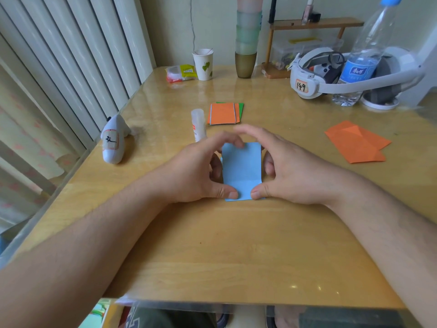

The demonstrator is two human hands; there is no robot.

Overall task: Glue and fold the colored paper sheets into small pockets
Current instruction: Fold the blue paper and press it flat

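Blue paper (241,170) lies flat on table (212,245), middle, between your hands. Left hand (201,171) and right hand (286,169) both pinch paper's edges, thumbs pressing near flap. Paper light, thin, bends easy. Hold by edges, press folds gently.

Table (236,245) pale wood under a glossy clear cover, reflections showing. Blue sheet (241,169) matt paper, creased. Orange sheet (357,144) and stack (223,113) matt paper too. Glue stick (198,124) cloudy smooth plastic. Bottle (364,58) clear glossy plastic, blue label. Cup (203,63) white paper. Headset (331,74) smooth matt white plastic. Shelf (314,23) wood.
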